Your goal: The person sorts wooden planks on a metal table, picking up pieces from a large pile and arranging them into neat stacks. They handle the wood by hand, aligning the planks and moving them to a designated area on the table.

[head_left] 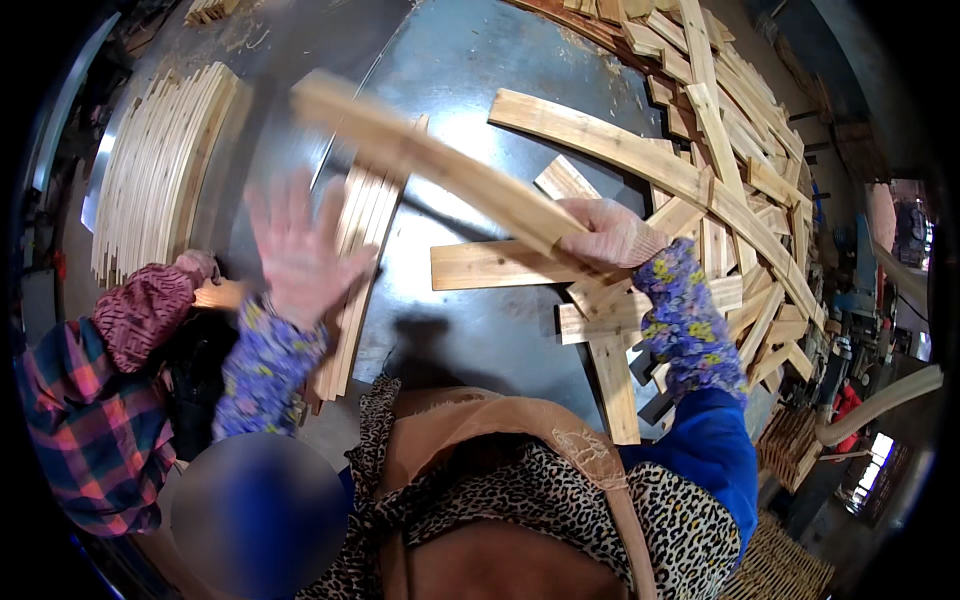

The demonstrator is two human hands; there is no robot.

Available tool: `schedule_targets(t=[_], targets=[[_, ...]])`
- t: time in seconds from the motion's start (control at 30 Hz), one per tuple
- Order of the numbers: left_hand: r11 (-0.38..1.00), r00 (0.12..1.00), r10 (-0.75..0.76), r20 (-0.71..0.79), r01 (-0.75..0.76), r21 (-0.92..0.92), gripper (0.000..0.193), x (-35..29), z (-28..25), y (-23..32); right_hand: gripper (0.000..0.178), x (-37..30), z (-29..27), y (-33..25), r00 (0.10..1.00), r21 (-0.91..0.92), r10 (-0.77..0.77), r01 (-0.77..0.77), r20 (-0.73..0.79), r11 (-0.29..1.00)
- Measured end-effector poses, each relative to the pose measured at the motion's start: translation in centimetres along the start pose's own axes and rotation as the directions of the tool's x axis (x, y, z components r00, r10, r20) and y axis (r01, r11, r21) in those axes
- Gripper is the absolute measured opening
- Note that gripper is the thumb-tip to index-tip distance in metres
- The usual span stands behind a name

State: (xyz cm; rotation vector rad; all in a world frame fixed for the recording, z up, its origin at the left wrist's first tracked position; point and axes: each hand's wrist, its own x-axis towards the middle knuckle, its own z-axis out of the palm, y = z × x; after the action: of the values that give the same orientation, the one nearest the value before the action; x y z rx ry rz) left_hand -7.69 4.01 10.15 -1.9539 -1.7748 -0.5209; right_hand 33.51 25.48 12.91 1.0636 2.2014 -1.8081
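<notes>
Leopard-print clothing (690,505) and a tan apron (450,425) fill the lower edge, closest to the camera. Out in front of them, a flat wooden plank (440,165) is held up over the counter (460,60), slanting from the right hand (608,232) toward the upper left, where its far end is blurred. The fingers of the right hand are closed around the plank's near end. The left hand (305,250), also blurred, is spread wide, back upward, with its fingers apart and nothing in their grasp; it overlaps a row of narrow slats (375,210), though whether it touches them I cannot tell. Below the raised plank, a shorter board (490,265) lies flat on the counter, its right end passing beneath the right hand. Farther right, a long board (620,155) stretches across a jumbled heap of planks (735,195). Floral sleeves (690,320) cover both of the person's forearms. On the left, a neat stack of slats (165,170) stands near a co-worker's red patterned sleeve (140,315) and plaid garment (90,420). At the lower right is a woven basket (785,560).
</notes>
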Motion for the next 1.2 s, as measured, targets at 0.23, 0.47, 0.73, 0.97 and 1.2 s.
schedule_targets(t=[0.23,0.47,0.73,0.97,1.2], targets=[[0.715,0.445,-0.43,0.785,0.699,-0.005,0.053,5.2,-2.3,-1.4,0.102,9.4,-10.9,2.4,0.879,-0.71,-0.023,-0.37,-0.477,0.6],[0.228,0.176,-0.607,0.775,0.973,-0.043,0.051,-1.2,-3.2,-0.6,0.112,12.9,-10.1,3.6,0.843,-0.719,0.288,-0.537,-0.454,0.442],[-0.08,0.12,-0.699,0.705,0.967,-0.243,0.052,-13.2,-9.2,-5.7,0.072,12.2,6.4,0.5,0.935,0.47,0.354,-0.321,0.021,0.822],[-0.303,-0.128,-0.898,0.42,0.872,-0.384,0.058,-26.9,-17.6,-2.2,0.073,20.7,23.3,-0.5,0.992,0.679,0.076,-0.124,0.1,0.724],[-0.136,-0.1,-0.718,-0.688,0.991,-0.002,0.028,-42.5,-31.2,20.0,0.105,24.6,22.9,-2.0,0.978,0.612,0.176,-0.207,0.112,0.763]])
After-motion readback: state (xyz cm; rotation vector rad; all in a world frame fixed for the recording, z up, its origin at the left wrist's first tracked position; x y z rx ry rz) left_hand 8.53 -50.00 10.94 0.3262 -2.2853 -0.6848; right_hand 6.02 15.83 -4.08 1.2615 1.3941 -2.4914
